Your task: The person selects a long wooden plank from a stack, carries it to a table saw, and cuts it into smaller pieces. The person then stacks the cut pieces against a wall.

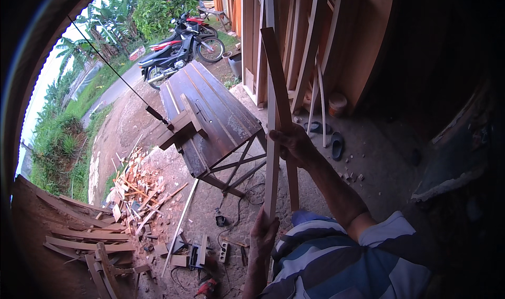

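Observation:
Two long wooden strips stand nearly upright in front of me, crossing each other at a narrow angle. My left hand [262, 234] is closed round the lower part of the paler wooden strip [272, 180]. Higher up, my right hand [298, 145] is closed at the strips, its thumb over the paler one and the darker wooden strip [279, 91] against its fingers. The darker strip's lower end reaches down to my striped shirt. The pale strip's top runs out of the picture.
A metal-topped workbench [210, 117] with a wooden block stands ahead to the left. Wood offcuts [142, 188] and curved boards [89, 235] lie left. Power tools [206, 287] and cords are on the floor. Wooden frames [294, 41] lean ahead; sandals [337, 145] lie right.

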The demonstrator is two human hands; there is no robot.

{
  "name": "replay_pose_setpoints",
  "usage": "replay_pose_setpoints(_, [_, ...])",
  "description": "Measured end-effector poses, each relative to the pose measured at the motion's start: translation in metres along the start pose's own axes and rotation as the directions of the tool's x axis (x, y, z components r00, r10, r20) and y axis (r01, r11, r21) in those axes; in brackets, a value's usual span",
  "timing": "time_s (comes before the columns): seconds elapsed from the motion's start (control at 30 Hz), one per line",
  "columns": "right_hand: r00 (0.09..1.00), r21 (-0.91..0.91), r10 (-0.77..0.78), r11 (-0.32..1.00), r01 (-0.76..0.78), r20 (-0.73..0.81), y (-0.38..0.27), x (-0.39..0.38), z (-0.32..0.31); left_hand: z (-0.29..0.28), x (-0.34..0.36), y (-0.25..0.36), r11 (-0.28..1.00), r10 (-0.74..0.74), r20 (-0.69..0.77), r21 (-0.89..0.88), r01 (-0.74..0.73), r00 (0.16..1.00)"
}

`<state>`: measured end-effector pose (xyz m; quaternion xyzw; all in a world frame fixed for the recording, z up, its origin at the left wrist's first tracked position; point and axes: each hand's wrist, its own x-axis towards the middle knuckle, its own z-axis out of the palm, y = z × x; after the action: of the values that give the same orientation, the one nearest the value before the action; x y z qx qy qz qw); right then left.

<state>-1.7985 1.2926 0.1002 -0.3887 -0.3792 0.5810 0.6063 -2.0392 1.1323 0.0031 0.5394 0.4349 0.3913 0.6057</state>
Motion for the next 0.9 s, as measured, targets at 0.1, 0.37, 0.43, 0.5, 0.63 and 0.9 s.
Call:
replay_pose_setpoints(0.1, [0.991, 0.291, 0.026, 0.955, -0.065, 0.135, 0.007, -0.001, -0.017, -0.006, -0.012, 0.005, 0.928, -0.153, 0.220, -0.302, 0.216, 0.963])
replay_pose_setpoints(0.37, [0.999, 0.233, 0.037, 0.972, -0.037, 0.005, 0.009, 0.010, -0.051, 0.019, -0.001, -0.002, 0.944, -0.113, 0.235, -0.278, 0.178, 0.965])
replay_pose_setpoints(0.43, [1.000, 0.193, 0.012, 0.981, -0.011, -0.003, 0.001, 0.012, -0.062, 0.032, 0.006, -0.005, 0.951, -0.125, 0.194, -0.257, 0.173, 0.973])
replay_pose_setpoints(0.5, [0.999, 0.126, -0.034, 0.992, 0.029, 0.034, -0.008, 0.017, -0.074, 0.043, 0.012, -0.006, 0.946, -0.118, 0.182, -0.280, 0.166, 0.976])
replay_pose_setpoints(0.63, [1.000, 0.059, -0.021, 0.998, 0.022, -0.018, -0.016, 0.024, -0.093, 0.058, 0.023, -0.003, 0.923, -0.149, 0.224, -0.318, 0.217, 0.963])
replay_pose_setpoints(0.9, [0.999, 0.166, -0.041, 0.985, 0.036, 0.029, -0.015, 0.035, -0.149, 0.106, 0.041, -0.005, 0.974, -0.168, 0.133, -0.129, 0.185, 0.977])
